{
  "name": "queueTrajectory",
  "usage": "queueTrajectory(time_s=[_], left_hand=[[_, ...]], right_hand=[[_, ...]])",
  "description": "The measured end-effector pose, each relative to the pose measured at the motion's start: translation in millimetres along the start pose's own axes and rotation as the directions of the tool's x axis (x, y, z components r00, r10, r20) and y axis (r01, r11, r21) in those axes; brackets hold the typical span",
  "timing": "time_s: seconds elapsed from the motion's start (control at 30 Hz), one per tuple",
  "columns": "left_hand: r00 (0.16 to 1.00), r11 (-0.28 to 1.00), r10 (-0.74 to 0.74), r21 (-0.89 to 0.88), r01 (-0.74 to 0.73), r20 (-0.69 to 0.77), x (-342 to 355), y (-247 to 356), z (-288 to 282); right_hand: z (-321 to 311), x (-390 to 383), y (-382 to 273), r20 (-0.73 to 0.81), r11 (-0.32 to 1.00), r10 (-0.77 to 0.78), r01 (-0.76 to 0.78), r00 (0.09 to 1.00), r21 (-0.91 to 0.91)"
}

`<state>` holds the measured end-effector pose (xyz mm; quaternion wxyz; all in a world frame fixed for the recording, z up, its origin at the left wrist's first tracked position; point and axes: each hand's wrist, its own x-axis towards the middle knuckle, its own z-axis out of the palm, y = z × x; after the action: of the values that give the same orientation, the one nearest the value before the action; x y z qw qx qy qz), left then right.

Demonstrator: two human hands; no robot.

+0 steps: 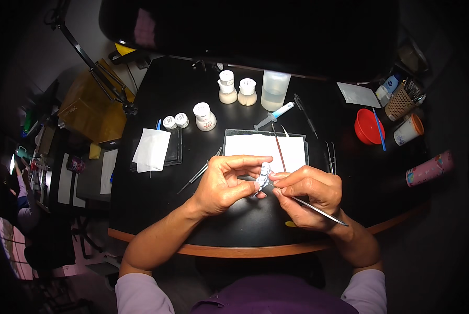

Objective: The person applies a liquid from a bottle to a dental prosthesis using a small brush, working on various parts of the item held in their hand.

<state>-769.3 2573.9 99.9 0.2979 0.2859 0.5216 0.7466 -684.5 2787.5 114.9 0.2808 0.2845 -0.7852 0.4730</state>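
Note:
Between the thumb and fingers of my left hand (225, 183) is a small whitish dental model (264, 175), held upright above the black table. My right hand (312, 196) pinches a thin metal dental instrument (320, 211) like a pen. Its handle slants down to the right, and its tip meets or nearly meets the model; my fingers hide the exact contact. Just beyond both hands lies a white pad in a dark tray (247, 145), with a thin reddish-brown brush (280, 148) across it. More slim metal tools (200, 172) lie beside my left hand.
White-capped powder jars (205, 118), a clear bottle (275, 91) and a blue syringe (274, 116) stand or lie behind the tray. At right are tweezers (332, 158), a red bowl (364, 127) and a pink patterned bottle (429, 168). A folded white tissue (151, 149) lies left. Another person (27, 209) is far left.

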Motion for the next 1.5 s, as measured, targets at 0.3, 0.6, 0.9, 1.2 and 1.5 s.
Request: queueTrajectory(time_s=[0.3,0.6,0.9,1.2,1.5], left_hand=[[0.998,0.998,-0.060,-0.007,0.060,-0.002,0.2,6.2,2.6],[0.999,0.999,-0.049,-0.012,0.049,0.002,-0.5,5.6,2.7],[1.000,1.000,-0.024,0.007,0.024,0.012,0.0,3.5,1.2],[0.998,0.996,0.059,0.071,-0.059,0.000,0.5,-0.8,3.3],[0.997,0.992,0.071,0.101,-0.070,-0.007,0.5,-0.5,5.9]], right_hand=[[0.9,-0.2,-1.0,-0.012,0.999,0.016,-0.016,1.000,0.028],[0.1,1.3,-2.5,-0.006,1.000,0.008,-0.008,1.000,0.026],[-0.2,2.2,-4.2,0.009,1.000,0.020,-0.020,1.000,-0.005],[1.5,0.5,-4.8,-0.044,0.997,0.061,-0.059,0.997,0.051],[2.6,0.8,-6.0,-0.068,0.998,0.056,-0.055,0.996,0.013]])
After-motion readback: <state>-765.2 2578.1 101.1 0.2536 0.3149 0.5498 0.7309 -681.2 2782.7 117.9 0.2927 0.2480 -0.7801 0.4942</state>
